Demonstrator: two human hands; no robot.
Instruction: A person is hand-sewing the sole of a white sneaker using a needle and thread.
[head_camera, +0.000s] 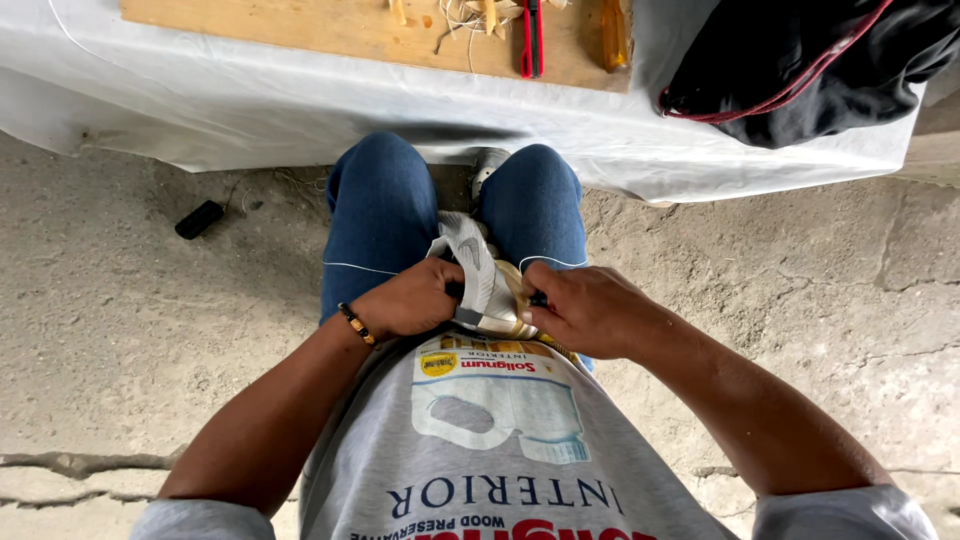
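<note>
I am seated, looking down at my lap in blue jeans. My left hand (410, 298), with a beaded bracelet at the wrist, grips a crumpled white-and-grey cloth (478, 272) lying between my thighs. My right hand (590, 310) pinches the same bundle from the right, where a pale yellow piece (513, 290) shows under the cloth. What the fingers hide inside the bundle I cannot tell.
A table under a white plastic sheet (250, 100) stands ahead, with a wooden board (330, 25), a red-handled tool (531, 38) and an amber-handled tool (613, 35) on it. A black bag (800, 60) rests at right. A small black object (199, 219) lies on the concrete floor (120, 330).
</note>
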